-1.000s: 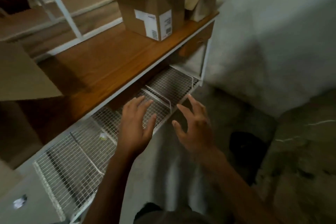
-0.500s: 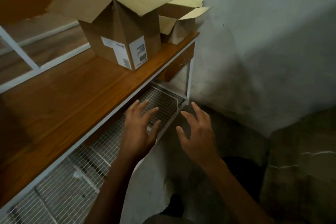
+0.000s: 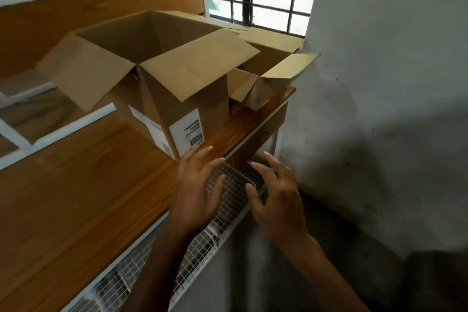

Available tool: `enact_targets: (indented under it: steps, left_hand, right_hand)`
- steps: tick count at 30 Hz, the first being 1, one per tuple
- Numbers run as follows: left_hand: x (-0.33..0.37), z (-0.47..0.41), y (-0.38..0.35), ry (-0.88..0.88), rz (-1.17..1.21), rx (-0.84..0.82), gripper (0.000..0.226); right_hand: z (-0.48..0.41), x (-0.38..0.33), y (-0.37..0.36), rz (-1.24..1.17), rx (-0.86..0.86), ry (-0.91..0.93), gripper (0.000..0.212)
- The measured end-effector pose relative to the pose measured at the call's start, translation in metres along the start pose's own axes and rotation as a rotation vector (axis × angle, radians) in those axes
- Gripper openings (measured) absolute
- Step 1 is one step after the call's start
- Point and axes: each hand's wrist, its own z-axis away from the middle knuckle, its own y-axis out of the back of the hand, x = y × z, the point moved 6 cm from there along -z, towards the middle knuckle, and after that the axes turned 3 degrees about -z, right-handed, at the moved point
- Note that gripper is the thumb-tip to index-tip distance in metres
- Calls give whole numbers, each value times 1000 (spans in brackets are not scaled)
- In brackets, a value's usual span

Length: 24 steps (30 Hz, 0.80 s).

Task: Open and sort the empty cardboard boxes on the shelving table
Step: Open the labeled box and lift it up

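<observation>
Now: big cardboard box (image 3: pixel 177 99) upright on wooden table top (image 3: pixel 76 197), flaps spread open, white labels facing out. Smaller open box (image 3: pixel 263 76) just behind, by the wall (image 3: pixel 379 71). Left hand (image 3: pixel 195 192) and right hand (image 3: pixel 276 200) empty, fingers splayed, near the big box's corner, over wire shelf (image 3: pixel 228 185).

Head-height, close, downward over table (image 3: pixel 76 197)
</observation>
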Motion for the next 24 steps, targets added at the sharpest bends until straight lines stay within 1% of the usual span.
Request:
enact_targets:
  steps: [2,4,7,9,11,12,14,16,19,21,24]
  left_hand:
    - [-2,-26,-10,31,-13,28,42]
    - [-1,-41,-13,27,-14,77,39]
    - [7,-71,-18,61,-6,164,37]
    - [19,-91,-14,71,-5,271,32]
    - [39,-103,0,66,-29,429,24]
    - [49,-108,9,55,-54,505,22]
    - [68,-123,27,28,-137,622,20]
    - [79,-143,44,27,-288,683,20]
    - [76,-176,66,68,-474,672,21]
    - [66,-196,78,107,-538,658,20]
    - [43,-219,95,155,-614,657,18]
  right_hand:
    - [-32,15,0,-36,-30,13,46]
    - [-54,23,-2,-74,-40,36,45]
    - [-100,41,-5,-193,-121,101,44]
    - [-133,53,-7,-232,-197,171,46]
    - [-163,60,-6,-282,-273,198,48]
    - [-178,60,-4,-309,-281,221,48]
    - [-210,56,5,-374,-256,298,44]
    - [-242,46,15,-453,-216,389,40]
    - [-281,24,27,-506,-142,548,30]
    - [-302,8,32,-511,-91,638,26]
    - [-329,-15,33,-507,-33,727,25]
